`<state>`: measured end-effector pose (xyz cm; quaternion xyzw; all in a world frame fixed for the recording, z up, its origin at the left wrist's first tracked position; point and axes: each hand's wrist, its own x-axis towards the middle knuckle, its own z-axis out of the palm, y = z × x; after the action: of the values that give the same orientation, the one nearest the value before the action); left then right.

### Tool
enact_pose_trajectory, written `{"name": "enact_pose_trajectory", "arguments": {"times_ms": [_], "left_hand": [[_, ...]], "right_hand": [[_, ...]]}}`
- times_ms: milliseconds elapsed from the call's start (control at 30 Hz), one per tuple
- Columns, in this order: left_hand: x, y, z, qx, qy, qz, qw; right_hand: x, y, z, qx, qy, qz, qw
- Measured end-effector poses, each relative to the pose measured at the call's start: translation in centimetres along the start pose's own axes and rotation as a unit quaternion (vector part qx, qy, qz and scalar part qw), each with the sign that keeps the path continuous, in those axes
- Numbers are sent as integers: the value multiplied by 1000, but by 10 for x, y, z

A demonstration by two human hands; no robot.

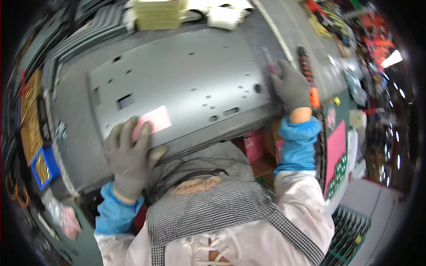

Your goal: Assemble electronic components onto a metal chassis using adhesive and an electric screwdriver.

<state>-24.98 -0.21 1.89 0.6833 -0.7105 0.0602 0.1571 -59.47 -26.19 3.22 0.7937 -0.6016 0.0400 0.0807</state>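
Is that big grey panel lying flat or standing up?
Lying flat: the grey panel has its broad, holed face turned up, and pink paper lies on it.

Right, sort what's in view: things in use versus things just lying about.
Likely in use: grey metal panel; pink sheet at left hand; slim tool by right hand.

Apparently lying about: orange-and-black tool; blue bin; yellow box.

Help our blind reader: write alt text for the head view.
A gloved left hand touches a pink sheet on a flat grey panel with cutouts. The gloved right hand is beside the panel's right edge, close to a slim tool.
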Motion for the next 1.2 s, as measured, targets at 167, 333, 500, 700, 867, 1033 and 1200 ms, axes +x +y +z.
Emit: {"name": "enact_pose_trajectory", "arguments": {"times_ms": [167,333,500,700,867,1033,1200], "left_hand": [[3,0,1,-7,-1,-2,1000],[-16,-4,0,-22,55,-53,997],[-23,-6,6,-11,47,-78,996],[-23,-6,8,-20,54,-88,994],[-22,-5,10,-26,84,-85,993],[-25,-6,12,-30,84,-89,992],[-22,-8,12,-21,83,-84,993]], "right_hand": [[11,18,-11,58,-125,-58,989],[-3,-1,-82,501,-94,-27,860],[-34,-121,-82,745,-66,-249,616],[-62,-196,-73,697,-88,-203,682],[-71,-217,-69,634,-151,-243,719],[-71,-220,-61,634,-141,-256,716],[-66,-220,-63,615,-149,-260,729]]}}
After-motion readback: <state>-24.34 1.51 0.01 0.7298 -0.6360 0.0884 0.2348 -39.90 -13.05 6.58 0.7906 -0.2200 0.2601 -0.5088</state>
